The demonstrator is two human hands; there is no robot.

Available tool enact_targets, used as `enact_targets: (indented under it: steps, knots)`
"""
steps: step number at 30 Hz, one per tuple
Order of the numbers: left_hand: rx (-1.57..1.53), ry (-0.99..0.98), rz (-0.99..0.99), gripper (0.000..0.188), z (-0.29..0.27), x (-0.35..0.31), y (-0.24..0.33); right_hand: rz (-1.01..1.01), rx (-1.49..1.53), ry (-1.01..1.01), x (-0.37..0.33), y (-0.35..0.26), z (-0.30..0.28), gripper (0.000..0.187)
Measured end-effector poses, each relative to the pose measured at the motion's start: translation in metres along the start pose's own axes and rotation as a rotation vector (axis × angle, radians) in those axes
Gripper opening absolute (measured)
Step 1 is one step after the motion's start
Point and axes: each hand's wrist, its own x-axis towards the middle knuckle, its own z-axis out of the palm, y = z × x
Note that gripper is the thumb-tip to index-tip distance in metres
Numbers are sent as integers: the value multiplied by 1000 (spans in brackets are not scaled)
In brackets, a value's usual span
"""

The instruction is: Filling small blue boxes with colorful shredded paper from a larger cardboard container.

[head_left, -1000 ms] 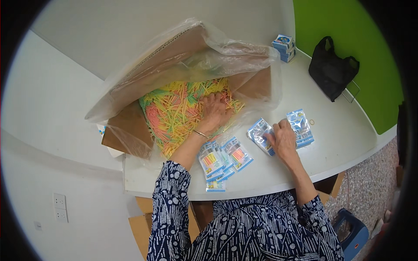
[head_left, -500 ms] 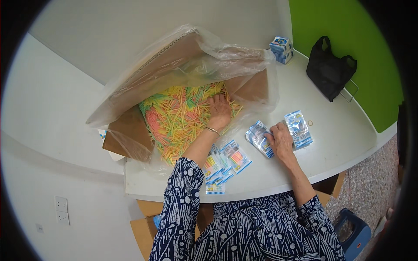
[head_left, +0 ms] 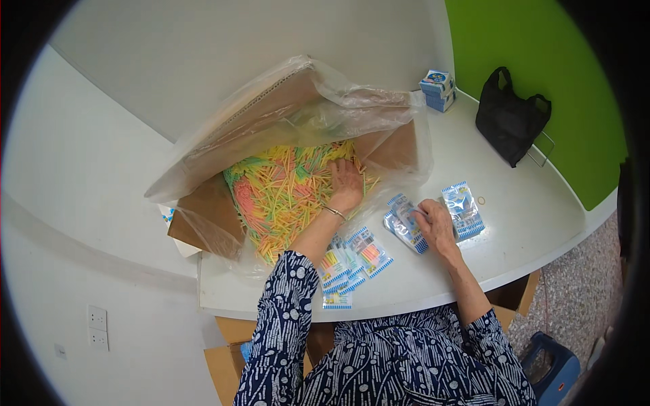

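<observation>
Shifted upward on its stack (head_left: 414,242), one packet (head_left: 405,211) was pinched by the right hand (head_left: 439,227); the left hand (head_left: 347,187) lay half-curled among coloured sticks (head_left: 288,193), partly buried, its hold indiscernible.

The open brown box (head_left: 206,220) is made of matt corrugated cardboard and draped with clear, wrinkled, glossy plastic sheeting (head_left: 379,99). The flat blue-and-white packets (head_left: 462,208) are faced with smooth, shiny film. The curved white tabletop (head_left: 514,243) is finished smooth, with soft sheen; the slim bangle (head_left: 334,212) is made of polished metal.

Green wall (head_left: 575,88) beside a white table (head_left: 521,230); speckled floor (head_left: 572,291) below
</observation>
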Motion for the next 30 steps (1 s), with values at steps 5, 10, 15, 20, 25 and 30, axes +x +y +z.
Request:
enact_targets:
  steps: [5,10,15,20,25,30]
  knots:
    - [57,145,-9,32,12,-8,-7,248,146,-88,10,-20,-16,21]
    - [-102,162,8,32,-12,-31,-21,387,364,-143,17,-14,-9,19]
    - [-383,148,-70,26,-25,-45,-50,559,1040,-110,35,-37,6,22]
    - [-1582,-239,-183,32,-60,-60,-64,527,1206,-116,59,-43,27,20]
    - [-2230,-474,-241,28,-58,-80,-65,519,1207,-232,56,-43,32,19]
    - [-2399,-342,-227,28,-50,-77,-53,595,1038,-384,44,-38,34,17]
